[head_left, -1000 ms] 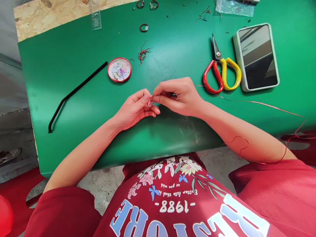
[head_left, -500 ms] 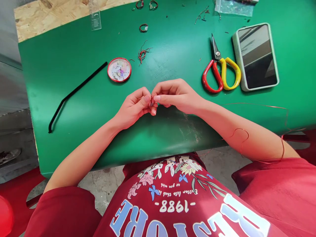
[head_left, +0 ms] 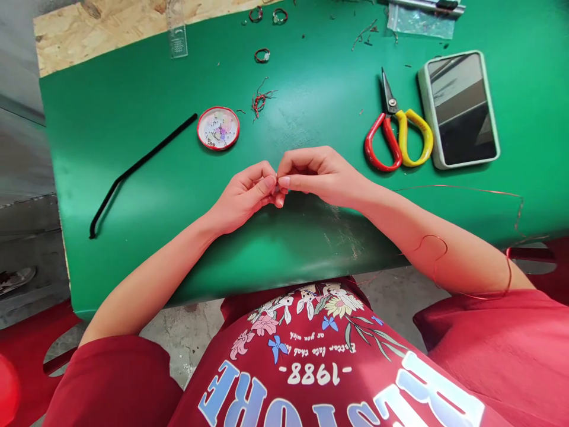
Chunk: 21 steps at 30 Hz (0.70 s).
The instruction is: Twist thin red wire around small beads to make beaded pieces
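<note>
My left hand (head_left: 251, 193) and my right hand (head_left: 313, 173) meet fingertip to fingertip above the green table. Both are closed in a pinch on a small reddish piece (head_left: 277, 182), mostly hidden by the fingers; it looks like thin cord. A thin red cord (head_left: 466, 190) runs beyond my right forearm and loops over it. Left of the hands lies a red-rimmed round lid (head_left: 218, 128) with tiny beads in it. Above them is a tangle of red and dark thread (head_left: 260, 104).
Scissors with red and yellow handles (head_left: 392, 130) lie beside a phone (head_left: 464, 110) at right. A bent black rod (head_left: 142, 160) is at left. Farther back are small rings (head_left: 262, 55), a clear ruler (head_left: 177, 35) and a plastic bag (head_left: 421, 22).
The fingertips have drawn slightly closer together, and less of the small reddish piece shows. The view has shifted a little, so the table items appear slightly lower.
</note>
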Tool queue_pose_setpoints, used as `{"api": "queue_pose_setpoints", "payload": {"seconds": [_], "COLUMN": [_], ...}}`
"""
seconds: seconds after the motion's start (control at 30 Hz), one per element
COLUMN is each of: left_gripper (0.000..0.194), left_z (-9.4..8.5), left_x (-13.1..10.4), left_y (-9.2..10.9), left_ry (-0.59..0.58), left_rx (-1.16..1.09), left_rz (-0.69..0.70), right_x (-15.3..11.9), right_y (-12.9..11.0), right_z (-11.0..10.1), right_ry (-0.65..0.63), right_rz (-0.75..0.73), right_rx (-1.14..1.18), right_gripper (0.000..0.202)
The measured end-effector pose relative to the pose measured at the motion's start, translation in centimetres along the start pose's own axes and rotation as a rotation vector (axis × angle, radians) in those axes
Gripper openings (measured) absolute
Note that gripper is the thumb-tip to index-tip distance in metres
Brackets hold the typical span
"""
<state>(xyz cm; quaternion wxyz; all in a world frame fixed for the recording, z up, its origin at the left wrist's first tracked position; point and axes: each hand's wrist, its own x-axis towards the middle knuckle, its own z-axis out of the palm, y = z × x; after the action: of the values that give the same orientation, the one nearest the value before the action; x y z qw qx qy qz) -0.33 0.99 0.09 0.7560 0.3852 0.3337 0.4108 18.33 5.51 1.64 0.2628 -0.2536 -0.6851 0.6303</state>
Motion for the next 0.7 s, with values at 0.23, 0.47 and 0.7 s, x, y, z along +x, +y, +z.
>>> {"api": "queue_pose_setpoints", "payload": {"seconds": [0.23,0.47,0.7], "left_gripper": [0.034,0.038,0.036], "left_z": [0.5,0.6,-0.4], "left_x": [0.4,0.8,1.1], "left_y": [0.5,1.3,1.2], "left_ry": [0.232,0.408,0.500], "left_rx": [-0.098,-0.188,-0.199], "left_rz": [0.066,0.076,0.198], "right_x": [-0.2,-0.2,-0.7], "right_y": [0.9,0.7,-1.2], "right_z": [0.3,-0.9,-2.6], "right_ry": [0.263,0.324,0.204], "right_rz": [-0.168,-0.240,-0.181], "right_rx": [-0.514,-0.764,-0.540], "right_gripper": [0.019,0.021,0.025]}}
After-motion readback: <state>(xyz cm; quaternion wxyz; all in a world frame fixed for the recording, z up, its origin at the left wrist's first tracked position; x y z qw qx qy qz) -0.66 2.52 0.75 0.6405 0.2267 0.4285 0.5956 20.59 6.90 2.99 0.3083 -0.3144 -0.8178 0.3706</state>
